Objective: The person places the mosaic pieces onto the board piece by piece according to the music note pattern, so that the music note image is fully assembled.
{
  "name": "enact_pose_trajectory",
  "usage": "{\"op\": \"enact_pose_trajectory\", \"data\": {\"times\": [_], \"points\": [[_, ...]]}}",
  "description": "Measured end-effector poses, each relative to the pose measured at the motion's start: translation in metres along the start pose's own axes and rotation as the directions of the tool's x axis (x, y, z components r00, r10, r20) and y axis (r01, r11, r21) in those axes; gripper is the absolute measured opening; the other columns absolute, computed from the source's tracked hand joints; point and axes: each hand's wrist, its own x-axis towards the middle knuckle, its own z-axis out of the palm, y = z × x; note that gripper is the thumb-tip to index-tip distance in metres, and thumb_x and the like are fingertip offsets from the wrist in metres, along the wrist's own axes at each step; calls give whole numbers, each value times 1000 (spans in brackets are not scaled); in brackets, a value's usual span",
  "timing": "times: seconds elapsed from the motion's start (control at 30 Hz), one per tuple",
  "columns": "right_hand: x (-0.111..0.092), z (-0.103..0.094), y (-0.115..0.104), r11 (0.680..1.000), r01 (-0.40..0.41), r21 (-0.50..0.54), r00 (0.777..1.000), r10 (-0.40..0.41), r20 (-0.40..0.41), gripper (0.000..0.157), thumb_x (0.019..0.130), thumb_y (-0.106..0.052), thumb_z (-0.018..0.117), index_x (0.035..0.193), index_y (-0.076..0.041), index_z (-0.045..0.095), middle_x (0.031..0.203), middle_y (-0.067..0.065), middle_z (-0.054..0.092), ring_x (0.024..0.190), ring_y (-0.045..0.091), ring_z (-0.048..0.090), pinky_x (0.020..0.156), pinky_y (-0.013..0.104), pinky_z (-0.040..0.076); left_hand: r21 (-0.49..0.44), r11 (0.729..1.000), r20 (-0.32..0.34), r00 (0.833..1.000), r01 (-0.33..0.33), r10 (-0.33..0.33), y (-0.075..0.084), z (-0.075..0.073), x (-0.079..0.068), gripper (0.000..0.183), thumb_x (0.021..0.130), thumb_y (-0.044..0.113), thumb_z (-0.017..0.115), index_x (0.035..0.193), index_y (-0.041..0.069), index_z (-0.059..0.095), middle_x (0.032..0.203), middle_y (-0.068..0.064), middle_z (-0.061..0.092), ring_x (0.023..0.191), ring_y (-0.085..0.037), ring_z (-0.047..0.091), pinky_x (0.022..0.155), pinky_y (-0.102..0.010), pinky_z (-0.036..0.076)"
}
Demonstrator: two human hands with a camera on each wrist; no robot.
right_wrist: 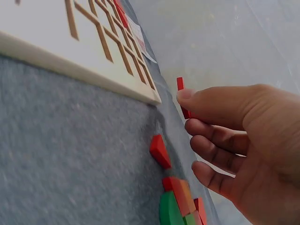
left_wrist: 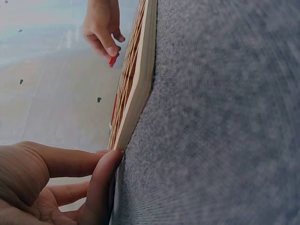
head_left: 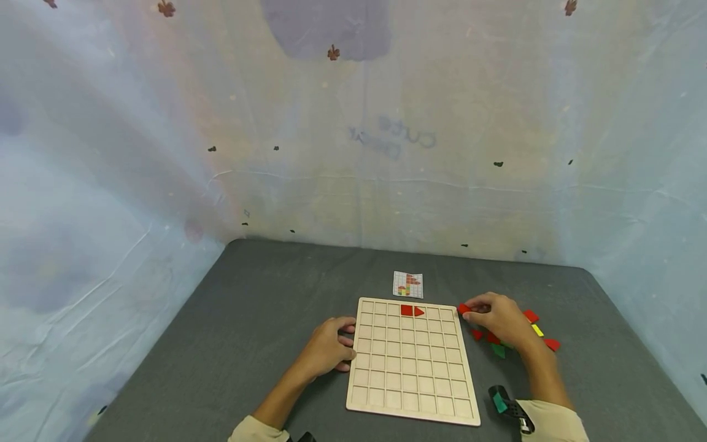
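Note:
A pale wooden grid board point(head_left: 411, 362) lies on the dark grey table. In its far row sit a red square tile point(head_left: 406, 310) and, beside it, a red pointed tile point(head_left: 419, 312). My left hand point(head_left: 327, 348) touches the board's left edge, thumb and fingertips right at the rim. At the far right corner of the board, my right hand point(head_left: 497, 316) pinches a red tile point(right_wrist: 180, 84) between thumb and fingers, raised above the table. The thumb covers part of that tile.
Right of the board lies a loose pile of tiles: red ones point(head_left: 552, 344), a yellow one point(head_left: 537, 330) and a green one point(head_left: 499, 350). A small printed pattern card point(head_left: 408, 285) lies just beyond the board's far edge. Sheeting point(head_left: 353, 202) hangs behind the table.

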Motion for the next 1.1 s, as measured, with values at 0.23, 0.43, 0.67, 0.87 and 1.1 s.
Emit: {"op": "enact_pose_trajectory", "data": {"times": [0.23, 0.43, 0.67, 0.87, 1.1], "points": [[4, 8, -11, 999, 16, 40, 1000, -17, 6, 32, 95, -26, 81, 116, -2, 78, 110, 9, 70, 93, 20, 65, 79, 36, 57, 3, 1000, 0, 1000, -6, 6, 1, 0, 0, 67, 81, -11, 76, 145, -8, 57, 129, -20, 59, 100, -26, 65, 57, -37, 65], [8, 17, -22, 998, 30, 62, 999, -32, 37, 34, 95, -27, 81, 116, -1, 78, 108, 9, 69, 93, 20, 65, 79, 35, 58, 6, 1000, -1, 1000, -8, 8, 0, 1, 1, 67, 81, -12, 76, 145, -8, 57, 129, -20, 59, 100, -26, 65, 56, -37, 65], [12, 24, -33, 994, 75, 76, 996, -79, 52, 28, 96, -24, 79, 116, -4, 78, 108, 6, 70, 94, 18, 65, 80, 36, 58, 10, 1000, -5, 1000, -6, 6, -1, 1, 1, 67, 81, -11, 76, 145, -6, 57, 129, -20, 58, 100, -25, 65, 56, -35, 64], [14, 31, -42, 991, 102, 90, 992, -108, 63, 24, 97, -21, 78, 115, -5, 79, 106, 4, 69, 92, 17, 63, 76, 33, 55, 13, 1000, -1, 1000, -4, 4, 0, 0, 0, 67, 81, -9, 76, 145, -6, 57, 129, -19, 59, 100, -25, 65, 57, -35, 64], [16, 42, -52, 985, 115, 125, 989, -125, 79, 23, 96, -13, 77, 116, -2, 77, 105, 5, 69, 92, 17, 62, 74, 29, 56, 30, 1000, -3, 1000, 0, 0, -1, 1, 2, 67, 82, -9, 76, 146, -6, 57, 129, -18, 59, 101, -25, 65, 57, -34, 65]]}}
